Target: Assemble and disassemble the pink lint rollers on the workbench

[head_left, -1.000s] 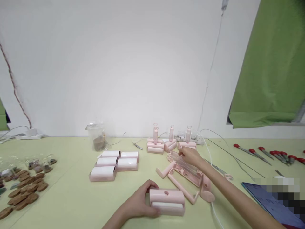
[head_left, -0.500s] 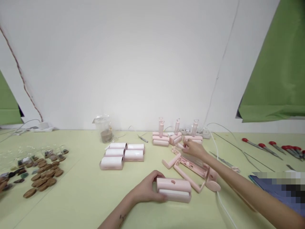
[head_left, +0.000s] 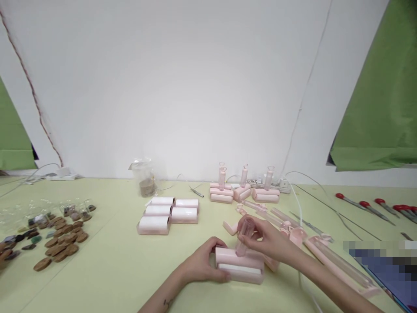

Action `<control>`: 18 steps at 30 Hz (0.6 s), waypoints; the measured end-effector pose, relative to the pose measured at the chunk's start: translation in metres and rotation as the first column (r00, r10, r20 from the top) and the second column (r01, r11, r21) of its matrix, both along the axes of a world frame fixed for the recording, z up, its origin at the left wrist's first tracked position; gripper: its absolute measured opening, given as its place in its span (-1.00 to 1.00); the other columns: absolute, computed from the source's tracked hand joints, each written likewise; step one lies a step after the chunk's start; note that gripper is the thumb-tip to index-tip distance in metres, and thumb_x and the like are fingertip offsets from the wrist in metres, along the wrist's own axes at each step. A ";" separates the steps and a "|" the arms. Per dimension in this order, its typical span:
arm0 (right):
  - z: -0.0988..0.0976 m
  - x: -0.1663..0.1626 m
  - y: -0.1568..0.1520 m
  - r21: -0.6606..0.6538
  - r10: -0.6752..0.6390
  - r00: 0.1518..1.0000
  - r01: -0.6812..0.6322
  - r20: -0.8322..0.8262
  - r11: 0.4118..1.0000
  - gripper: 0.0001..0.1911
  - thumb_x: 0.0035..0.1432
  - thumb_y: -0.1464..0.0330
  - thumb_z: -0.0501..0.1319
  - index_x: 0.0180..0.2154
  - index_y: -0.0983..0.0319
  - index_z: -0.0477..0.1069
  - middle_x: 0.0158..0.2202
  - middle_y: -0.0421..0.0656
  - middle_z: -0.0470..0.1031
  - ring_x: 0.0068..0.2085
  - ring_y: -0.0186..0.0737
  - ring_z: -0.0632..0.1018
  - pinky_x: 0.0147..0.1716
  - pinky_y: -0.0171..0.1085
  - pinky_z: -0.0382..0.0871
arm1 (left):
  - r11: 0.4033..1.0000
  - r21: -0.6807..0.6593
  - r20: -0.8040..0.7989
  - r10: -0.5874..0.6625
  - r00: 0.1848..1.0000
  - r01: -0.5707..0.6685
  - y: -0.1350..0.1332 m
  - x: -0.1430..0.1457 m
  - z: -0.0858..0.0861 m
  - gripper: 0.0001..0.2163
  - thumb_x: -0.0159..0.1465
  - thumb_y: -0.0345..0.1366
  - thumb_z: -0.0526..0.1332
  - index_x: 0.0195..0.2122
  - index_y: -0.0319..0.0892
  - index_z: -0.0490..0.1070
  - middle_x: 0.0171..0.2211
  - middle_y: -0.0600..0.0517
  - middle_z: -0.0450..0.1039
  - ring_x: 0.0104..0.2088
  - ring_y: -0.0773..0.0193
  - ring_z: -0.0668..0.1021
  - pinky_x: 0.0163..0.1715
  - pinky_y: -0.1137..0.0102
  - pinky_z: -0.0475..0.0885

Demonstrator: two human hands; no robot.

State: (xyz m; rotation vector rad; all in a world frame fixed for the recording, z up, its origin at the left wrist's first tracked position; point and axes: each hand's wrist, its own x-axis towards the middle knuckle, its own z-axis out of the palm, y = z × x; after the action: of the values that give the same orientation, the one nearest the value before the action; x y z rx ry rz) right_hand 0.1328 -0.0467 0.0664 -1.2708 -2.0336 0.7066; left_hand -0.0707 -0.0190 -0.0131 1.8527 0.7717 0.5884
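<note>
My left hand (head_left: pixel 208 261) is wrapped round the left end of a pink lint roller head (head_left: pixel 239 271), which lies on the table with its white roll facing me. My right hand (head_left: pixel 259 234) pinches a short clear pink handle tube (head_left: pixel 243 245) between thumb and fingers. The tube stands slightly tilted, its lower end at the top of the roller head; whether it sits inside the hole there I cannot tell. Beyond, several roller heads with upright handles stand together, among them a right-hand roller (head_left: pixel 266 195).
Loose pink handle parts (head_left: pixel 339 261) lie to the right, partly behind my right arm. White rolls in pink covers (head_left: pixel 154 224) sit left of centre. Farther left are wooden discs (head_left: pixel 67 243) and stones. Red-tipped tools (head_left: pixel 374 211), a white cable (head_left: pixel 299 217) and a bag (head_left: pixel 146 187) lie around.
My right hand has come back from the far handle parts with a clear pink tube and brought it down to the roller head. My left hand keeps its hold.
</note>
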 end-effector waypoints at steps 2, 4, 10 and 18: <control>0.004 0.001 0.001 -0.021 0.007 0.999 -0.006 0.049 1.000 -0.90 0.03 0.31 0.11 -0.44 0.22 0.25 -0.54 -0.28 0.34 -0.48 -0.34 0.39 -0.53 -0.38 0.24 | 1.000 0.000 -0.006 0.007 1.000 -0.007 0.000 0.000 0.000 -0.50 -0.13 -0.31 0.32 -0.14 -0.13 0.21 -0.22 0.09 0.28 -0.22 0.24 0.36 -0.26 0.42 0.27; 0.007 0.000 0.001 -0.026 -0.026 0.995 0.029 0.101 0.999 -0.84 0.02 0.29 0.12 -0.51 0.21 0.19 -0.60 -0.30 0.31 -0.53 -0.35 0.36 -0.59 -0.40 0.18 | 1.000 -0.005 -0.021 0.021 1.000 -0.021 -0.001 0.000 -0.001 -0.52 -0.12 -0.29 0.32 -0.15 -0.13 0.21 -0.24 0.10 0.29 -0.23 0.25 0.36 -0.27 0.42 0.26; 0.008 -0.012 -0.007 0.073 -0.135 0.967 0.122 0.215 0.990 -0.75 -0.05 0.30 0.14 -0.57 0.18 0.05 -0.64 -0.31 0.31 -0.58 -0.35 0.34 -0.64 -0.41 0.07 | 0.999 0.028 -0.053 0.046 0.998 -0.044 -0.003 -0.001 -0.003 -0.54 -0.11 -0.23 0.31 -0.19 -0.13 0.19 -0.26 0.11 0.29 -0.26 0.28 0.36 -0.32 0.44 0.25; 0.006 -0.028 -0.010 0.096 -0.226 0.943 0.208 0.246 0.973 -0.72 -0.11 0.36 0.12 -0.63 0.18 -0.03 -0.70 -0.33 0.20 -0.62 -0.39 0.27 -0.66 -0.41 0.02 | 0.716 0.683 -0.196 0.371 0.908 -0.145 -0.017 0.019 -0.010 -0.48 -0.39 0.10 0.26 -0.57 -0.14 0.10 -0.55 0.12 0.16 -0.47 0.27 0.26 -0.35 0.29 0.16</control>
State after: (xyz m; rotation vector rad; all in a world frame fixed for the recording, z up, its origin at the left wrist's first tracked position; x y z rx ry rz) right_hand 0.1045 -0.0566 0.0724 -1.5838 -2.0531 0.3823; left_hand -0.0517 -0.0356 -0.0228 2.5624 1.1667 0.8282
